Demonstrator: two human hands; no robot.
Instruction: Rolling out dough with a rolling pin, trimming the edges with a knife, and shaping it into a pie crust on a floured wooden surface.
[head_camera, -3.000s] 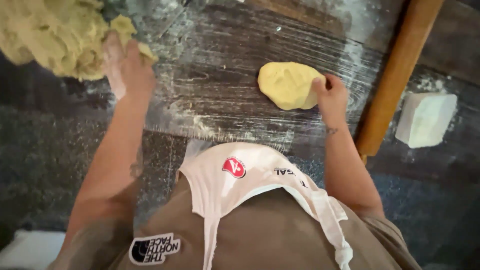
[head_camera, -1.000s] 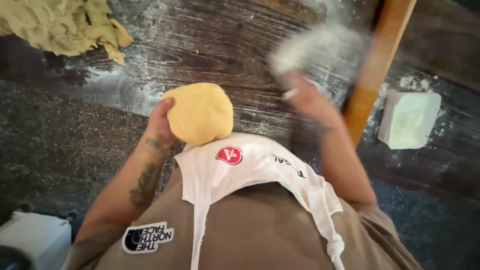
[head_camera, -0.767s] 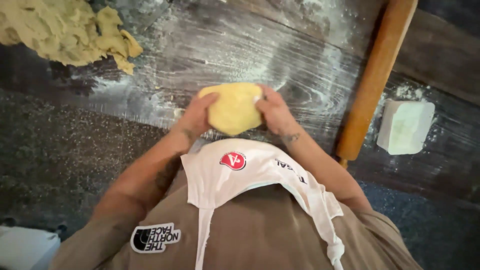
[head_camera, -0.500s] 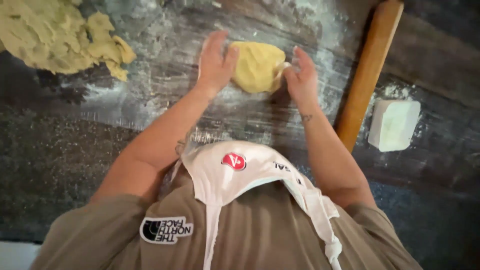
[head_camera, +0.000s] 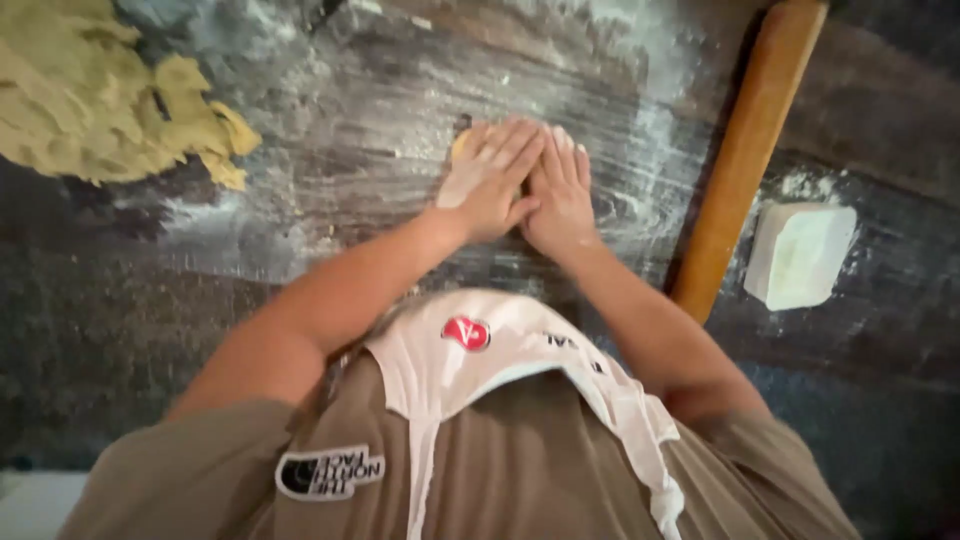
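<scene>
Closest to the camera was the person's brown shirt (head_camera: 520, 470) with a white apron (head_camera: 500, 350) hanging over it. Two bare arms reached out from it over the dark wooden table (head_camera: 200, 290), which had white flour rubbed across it.

The left hand (head_camera: 487, 180) and the right hand (head_camera: 560, 190) lay flat, side by side and touching, fingers stretched out straight. Both pressed down on one small yellow dough ball (head_camera: 462, 146). The hands covered almost all of it, so only a little yellow edge peeked out by the left fingers. Neither hand gripped anything; they were spread flat on the dough.

To the right, one long wooden rolling pin (head_camera: 750, 160) lay slanted on the table, near the right arm but not touching it. Past the pin sat one white block (head_camera: 800, 255) with flour around it.

Far off at the top left lay one big lumpy pile of dough (head_camera: 100, 100), well apart from the hands.
</scene>
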